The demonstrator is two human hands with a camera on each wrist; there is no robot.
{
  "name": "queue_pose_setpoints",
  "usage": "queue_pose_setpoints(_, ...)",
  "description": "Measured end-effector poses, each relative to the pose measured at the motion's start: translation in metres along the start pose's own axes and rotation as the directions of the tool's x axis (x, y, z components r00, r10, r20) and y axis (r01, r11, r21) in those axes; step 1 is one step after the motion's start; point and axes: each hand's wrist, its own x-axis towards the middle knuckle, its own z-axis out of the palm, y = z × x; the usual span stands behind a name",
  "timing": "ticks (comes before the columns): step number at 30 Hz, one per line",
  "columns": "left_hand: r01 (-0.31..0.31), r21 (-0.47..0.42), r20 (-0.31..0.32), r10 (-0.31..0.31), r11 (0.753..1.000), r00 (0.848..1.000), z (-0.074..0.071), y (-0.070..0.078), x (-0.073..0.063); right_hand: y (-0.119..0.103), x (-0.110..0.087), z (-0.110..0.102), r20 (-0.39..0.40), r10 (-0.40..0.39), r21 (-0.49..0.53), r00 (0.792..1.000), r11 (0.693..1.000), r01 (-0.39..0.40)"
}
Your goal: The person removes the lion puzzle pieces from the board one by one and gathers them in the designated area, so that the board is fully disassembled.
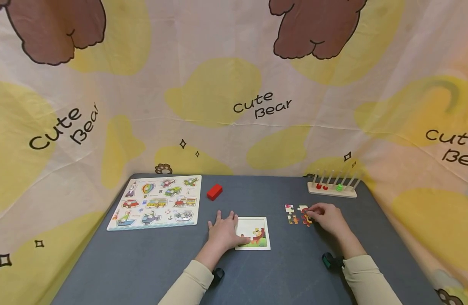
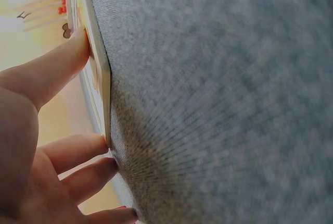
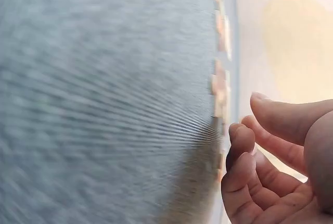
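Note:
My left hand (image 1: 223, 232) steadies a small white-framed jigsaw board (image 1: 267, 234). Its thumb (image 2: 73, 52) lies over the board, and the fingertips spread along the side edge onto the table. Part of a picture, an orange animal on green grass (image 1: 258, 238), fills the board's lower right. My right hand (image 1: 329, 217) is at a group of loose jigsaw pieces (image 1: 293, 219), its fingertips over the rightmost piece (image 1: 306, 219). In the right wrist view, the thumb (image 3: 281, 120) stands apart from the bent fingers, with nothing visible between them.
A large vehicle picture board (image 1: 142, 220) lies at the back left, with a red block (image 1: 214, 192) beside it. At the back right stands a wooden peg rack (image 1: 332, 190) with red and green beads. A printed cloth (image 1: 218, 140) hangs behind the grey table (image 1: 142, 262).

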Motion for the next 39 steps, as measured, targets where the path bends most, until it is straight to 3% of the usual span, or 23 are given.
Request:
queue_pose_setpoints(7, 0.001, 0.005, 0.007, -0.001, 1.0, 1.0, -0.001, 0.001, -0.001, -0.017, -0.007, -0.011, -0.007, -0.055, 0.026, 0.998, 0.998, 0.055)
queue_pose_setpoints(13, -0.006, 0.0, 0.002, 0.006, 1.0, 1.0, -0.001, 0.001, 0.0, -0.032, -0.01, -0.005, -0.014, -0.099, 0.036, 0.995, 0.994, 0.1)
queue_pose_setpoints(26, -0.005, 0.004, 0.002, 0.005, 1.0, 1.0, -0.001, 0.0, -0.001, -0.059, -0.019, 0.032, -0.015, -0.132, 0.154, 0.991, 0.979, 0.133)
queue_pose_setpoints(33, -0.002, 0.009, -0.003, 0.002, 1.0, 1.0, -0.002, 0.001, -0.002, -0.075, -0.027, 0.062, 0.077, -0.178, 0.184, 0.981, 0.97, 0.162)
queue_pose_setpoints(39, 0.0, 0.013, -0.003, 0.0, 1.0, 1.0, -0.002, 0.001, -0.002, -0.086, -0.03, 0.08, 0.097, -0.219, 0.186, 0.971, 0.962, 0.198)
